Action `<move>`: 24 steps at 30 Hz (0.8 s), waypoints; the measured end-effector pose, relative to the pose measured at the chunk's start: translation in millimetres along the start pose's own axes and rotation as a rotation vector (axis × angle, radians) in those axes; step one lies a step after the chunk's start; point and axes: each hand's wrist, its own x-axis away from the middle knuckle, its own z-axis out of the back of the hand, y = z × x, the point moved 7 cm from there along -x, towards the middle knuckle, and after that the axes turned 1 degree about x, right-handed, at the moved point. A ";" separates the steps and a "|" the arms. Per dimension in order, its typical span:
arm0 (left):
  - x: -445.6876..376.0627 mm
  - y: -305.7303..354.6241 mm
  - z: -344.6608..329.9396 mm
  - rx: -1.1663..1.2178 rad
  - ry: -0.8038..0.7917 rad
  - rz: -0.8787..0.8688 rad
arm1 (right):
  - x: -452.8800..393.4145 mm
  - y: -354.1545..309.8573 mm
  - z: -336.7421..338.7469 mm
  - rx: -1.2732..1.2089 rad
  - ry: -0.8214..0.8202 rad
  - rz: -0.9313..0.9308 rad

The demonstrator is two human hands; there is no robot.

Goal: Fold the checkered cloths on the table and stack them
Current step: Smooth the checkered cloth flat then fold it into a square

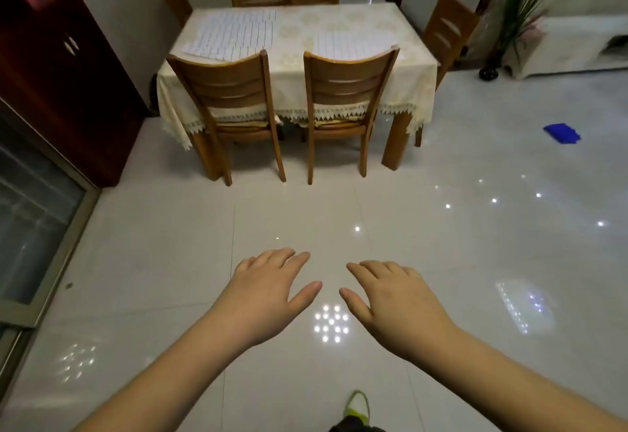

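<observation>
White checkered cloths (234, 35) lie flat at the tabletop's (339, 20) left and near-right edges, well ahead of the left hand (268, 292) and right hand (394, 299), both empty, fingers spread.

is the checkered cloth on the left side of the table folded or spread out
Spread out: the left checkered cloth lies flat and wide across the table, untouched, and the view shows no neat fold.

Both hands, left (268, 290) and right (390, 299), hover palm-down (fingers relaxed) well short of the checkered cloths (234, 35) on the table (401, 68).
</observation>
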 end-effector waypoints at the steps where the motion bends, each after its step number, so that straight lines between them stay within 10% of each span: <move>1: -7.8 4.4 -3.4 0.003 -0.010 -0.012 | -4.2 10.7 -2.1 -0.038 0.017 -0.008; 7: -53.6 17.5 -36.6 0.021 -0.037 -0.012 | -34.3 57.7 -25.0 0.068 0.196 -0.021; 24: -164.2 -66.8 -16.6 -0.042 -0.078 0.029 | -188.1 35.8 -30.1 0.036 0.068 -0.011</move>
